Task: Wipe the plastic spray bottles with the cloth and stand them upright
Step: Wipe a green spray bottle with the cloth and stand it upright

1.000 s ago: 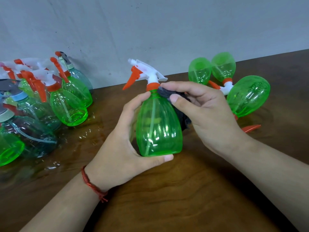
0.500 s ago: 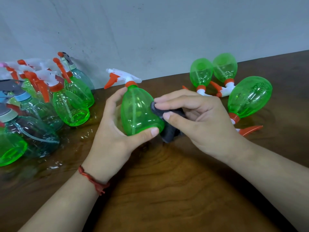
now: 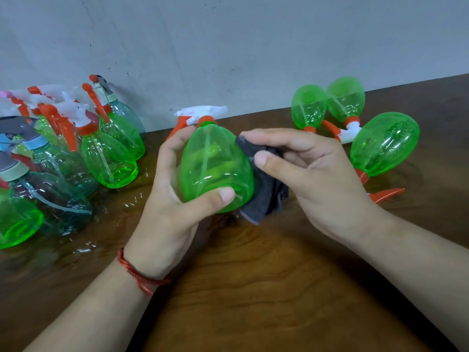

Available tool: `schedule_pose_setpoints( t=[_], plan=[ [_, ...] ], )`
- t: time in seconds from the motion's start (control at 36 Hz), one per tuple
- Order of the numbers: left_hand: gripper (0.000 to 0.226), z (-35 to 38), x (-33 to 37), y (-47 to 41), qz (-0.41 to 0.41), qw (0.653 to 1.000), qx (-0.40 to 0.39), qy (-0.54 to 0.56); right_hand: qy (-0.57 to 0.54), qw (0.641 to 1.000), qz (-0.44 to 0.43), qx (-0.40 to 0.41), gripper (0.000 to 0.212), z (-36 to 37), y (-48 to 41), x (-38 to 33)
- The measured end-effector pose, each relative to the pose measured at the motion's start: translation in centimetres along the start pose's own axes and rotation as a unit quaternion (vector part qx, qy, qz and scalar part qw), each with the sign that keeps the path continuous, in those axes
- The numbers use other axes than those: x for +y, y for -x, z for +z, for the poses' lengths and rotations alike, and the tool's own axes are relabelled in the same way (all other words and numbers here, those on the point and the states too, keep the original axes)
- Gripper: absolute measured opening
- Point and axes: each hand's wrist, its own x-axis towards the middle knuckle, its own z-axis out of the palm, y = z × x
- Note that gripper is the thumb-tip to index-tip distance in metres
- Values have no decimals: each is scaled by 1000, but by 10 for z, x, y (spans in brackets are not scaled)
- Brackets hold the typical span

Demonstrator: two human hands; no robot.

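- The left hand (image 3: 172, 199) grips a green spray bottle (image 3: 215, 168) above the middle of the table (image 3: 253, 288). Its fingers (image 3: 172, 146) curl round the far side and the thumb presses across the near side.
- The bottle is tilted, with its base towards the camera. Its white spray head (image 3: 203, 113) and orange trigger point away at the wall (image 3: 228, 47).
- The right hand (image 3: 312, 179) pinches a dark grey cloth (image 3: 266, 196) between thumb and curled fingers (image 3: 279, 138). The cloth is pressed against the bottle's right side, and its loose end hangs down to just above the wood.
- On the left, a tight cluster of upright bottles (image 3: 109, 153), some green and some bluish, runs from beside the wall out past the left border of the view. A strip of glossy wood separates the cluster from the left hand.
- On the right, three green bottles lie on their sides. Two (image 3: 308, 107) (image 3: 346, 97) are close to the wall, and a third (image 3: 384, 143) lies just behind the right hand, its orange trigger (image 3: 388, 194) resting on the table.
- The table's far edge meets the wall directly behind the held bottle, and that stretch is bare between the two groups.
- The widest open wood lies in front, between the two forearms and towards the camera.
- A red cord bracelet (image 3: 137, 273) circles the left wrist.
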Motion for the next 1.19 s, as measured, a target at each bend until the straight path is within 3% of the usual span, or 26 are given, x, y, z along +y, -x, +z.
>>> schedule_pose_setpoints(
  t=[0.11,0.28,0.56,0.69,0.86,1.03,1.19],
  plan=[
    [108,5,3,5,-34,998,-46,-10,-40,998,39,32,28,-3,-4,0],
    [96,7,1,6,-37,993,-89,-65,-44,994,76,66,28,-5,-6,4],
    [104,10,5,2,17,990,-23,-138,2,996,67,51,29,-5,-3,4],
    [95,9,2,-3,-1,994,38,-107,27,999,25,10,29,-3,1,1],
    [73,12,-1,-5,-69,994,89,9,58,998,-23,-21,35,0,4,1],
    [69,14,-2,-3,-120,985,88,88,128,989,-79,-16,30,2,7,3],
    [42,14,1,-2,-127,978,80,145,265,957,-113,-47,23,9,14,-1]
  ],
)
